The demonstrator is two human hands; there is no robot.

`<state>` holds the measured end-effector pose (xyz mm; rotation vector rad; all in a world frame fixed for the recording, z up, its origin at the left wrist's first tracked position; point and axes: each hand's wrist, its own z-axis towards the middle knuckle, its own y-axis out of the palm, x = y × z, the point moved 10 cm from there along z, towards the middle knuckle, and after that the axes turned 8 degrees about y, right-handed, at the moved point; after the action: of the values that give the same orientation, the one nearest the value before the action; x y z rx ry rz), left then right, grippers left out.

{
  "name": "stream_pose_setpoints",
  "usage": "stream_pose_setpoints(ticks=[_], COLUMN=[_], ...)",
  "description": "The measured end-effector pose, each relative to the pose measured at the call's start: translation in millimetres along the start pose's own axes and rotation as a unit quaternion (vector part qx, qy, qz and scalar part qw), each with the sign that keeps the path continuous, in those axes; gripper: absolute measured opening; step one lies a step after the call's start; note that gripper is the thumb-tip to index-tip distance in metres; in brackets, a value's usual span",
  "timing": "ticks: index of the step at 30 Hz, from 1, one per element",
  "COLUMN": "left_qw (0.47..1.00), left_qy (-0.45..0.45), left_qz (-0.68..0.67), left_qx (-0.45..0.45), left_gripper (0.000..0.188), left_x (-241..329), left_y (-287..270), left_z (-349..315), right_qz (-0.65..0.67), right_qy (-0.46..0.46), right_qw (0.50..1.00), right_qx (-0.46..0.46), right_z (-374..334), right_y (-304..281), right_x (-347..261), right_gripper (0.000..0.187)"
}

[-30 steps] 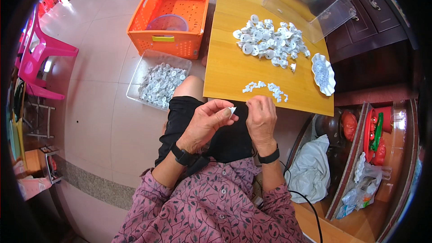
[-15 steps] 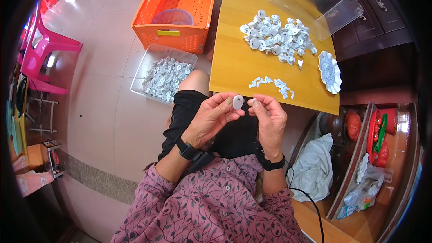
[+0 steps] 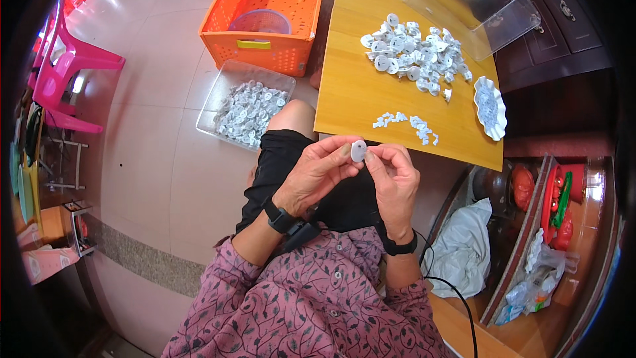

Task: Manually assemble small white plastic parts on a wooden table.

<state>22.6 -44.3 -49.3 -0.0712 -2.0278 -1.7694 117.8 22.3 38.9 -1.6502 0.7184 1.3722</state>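
Note:
Above my lap, my left hand pinches a white round plastic disc part with a small dark hole near its top. My right hand is closed too, thumb and forefinger meeting at the disc's right edge; the small white plastic piece they pinch is mostly hidden by the fingers. Just past my hands, small white plastic pieces lie loose near the table's front edge. Farther back is a heap of white round plastic parts. A scalloped white dish at the right holds many tiny pale pieces.
Left of the yellow wooden table, a clear plastic bin of similar round parts stands on the floor. Behind it is an orange crate. A transparent box sits at the table's far right. A pink chair stands far left.
My right hand has moved left, bringing its fingertips from a small gap away to the edge of the disc. My left hand still holds the disc. The whole view has shifted slightly.

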Motion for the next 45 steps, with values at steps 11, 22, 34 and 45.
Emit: stream_pose_setpoints(ticks=[11, 22, 34, 45], left_qw=[1.0, 1.0, 1.0, 1.0], left_qy=[0.002, -0.002, -0.005, -0.004], left_qz=[0.003, 0.012, 0.017, 0.021], left_qx=[-0.006, -0.012, -0.019, -0.014], left_gripper=[0.028, 0.026, 0.026, 0.025], left_x=[-0.4, -0.6, -2.5, -1.9], left_y=[2.9, 5.4, 4.8, 4.4], left_z=[-0.5, -0.3, 0.3, -0.9], right_qz=[-0.039, -0.056, -0.045, -0.037], right_qy=[-0.071, -0.083, -0.078, -0.069], right_qw=[0.996, 0.995, 0.995, 0.996], right_qx=[0.025, 0.028, 0.037, 0.033], right_z=[-1.9, -2.7, -1.9, -2.7], right_y=[-0.3, 0.1, -0.8, 1.7], right_x=[-14.2, -14.4, -7.1, -5.9], right_gripper=[0.008, 0.008, 0.009, 0.008])
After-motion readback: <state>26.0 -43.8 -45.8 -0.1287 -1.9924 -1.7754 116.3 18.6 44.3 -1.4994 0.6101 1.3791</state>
